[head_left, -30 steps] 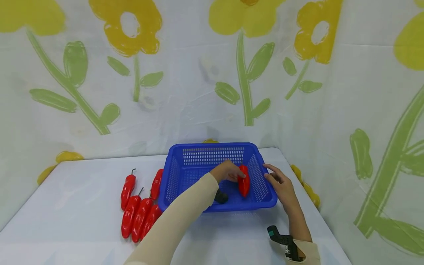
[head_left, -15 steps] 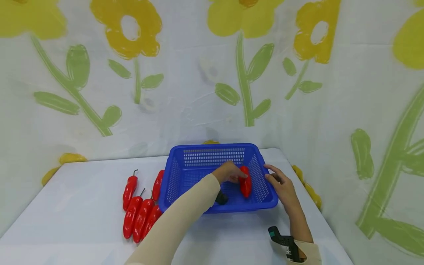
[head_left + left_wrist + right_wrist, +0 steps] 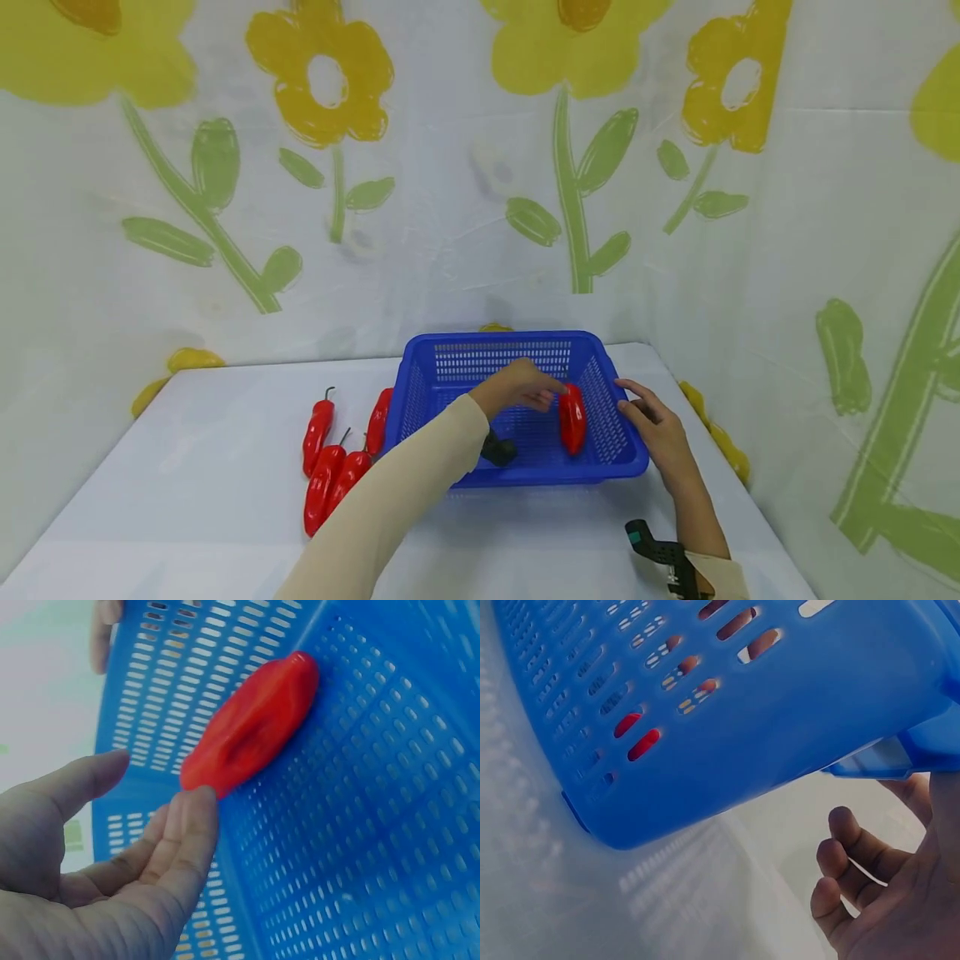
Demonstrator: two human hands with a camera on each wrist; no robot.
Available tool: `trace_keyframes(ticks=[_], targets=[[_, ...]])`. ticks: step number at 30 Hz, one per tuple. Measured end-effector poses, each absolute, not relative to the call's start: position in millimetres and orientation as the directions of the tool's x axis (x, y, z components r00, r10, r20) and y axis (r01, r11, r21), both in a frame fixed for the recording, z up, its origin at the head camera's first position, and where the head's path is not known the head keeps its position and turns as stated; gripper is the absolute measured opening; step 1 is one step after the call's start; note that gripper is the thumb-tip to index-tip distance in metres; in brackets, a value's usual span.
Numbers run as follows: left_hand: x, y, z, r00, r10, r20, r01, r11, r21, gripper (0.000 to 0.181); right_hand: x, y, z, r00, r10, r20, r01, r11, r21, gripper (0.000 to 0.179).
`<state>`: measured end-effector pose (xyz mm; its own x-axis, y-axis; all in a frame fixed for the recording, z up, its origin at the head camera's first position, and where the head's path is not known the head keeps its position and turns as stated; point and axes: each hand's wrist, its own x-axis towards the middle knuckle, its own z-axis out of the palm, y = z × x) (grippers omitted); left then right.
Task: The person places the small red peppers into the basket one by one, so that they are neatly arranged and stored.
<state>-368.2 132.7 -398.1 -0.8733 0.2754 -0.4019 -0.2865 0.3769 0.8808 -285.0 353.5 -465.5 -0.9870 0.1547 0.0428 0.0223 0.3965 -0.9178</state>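
Observation:
A red chili pepper (image 3: 573,419) lies inside the blue plastic basket (image 3: 517,481), by its right wall. My left hand (image 3: 522,386) reaches into the basket at the pepper's far end. In the left wrist view its thumb stands apart from the loosely bent fingers, whose tips touch or nearly touch the pepper (image 3: 255,724). My right hand (image 3: 662,429) is at the basket's right rim, index finger and thumb tips against it. From the right wrist view, several fingers (image 3: 859,859) of that hand hang loosely below the rim, holding nothing.
Several red chili peppers (image 3: 324,483) lie on the white table (image 3: 187,500) left of the basket, partly hidden by my left sleeve (image 3: 405,483). Black wrist cameras (image 3: 651,546) are worn on the wrists. A flower-printed curtain (image 3: 450,167) stands behind the table.
My left hand has loosened from the chili pepper and drawn slightly up and left of it; the pepper stays in the basket. My right hand keeps its place at the rim. The head view has shifted slightly.

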Motion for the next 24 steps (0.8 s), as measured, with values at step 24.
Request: trace_keyframes(ticks=[24], targets=[[-354.9,54.7,-391.1,-0.839,0.507,-0.199,-0.159,0.121,0.98,0.036,-281.5,350.3,-463.0,-0.987,0.159,0.033,0.034,0.404,-0.914,0.055]])
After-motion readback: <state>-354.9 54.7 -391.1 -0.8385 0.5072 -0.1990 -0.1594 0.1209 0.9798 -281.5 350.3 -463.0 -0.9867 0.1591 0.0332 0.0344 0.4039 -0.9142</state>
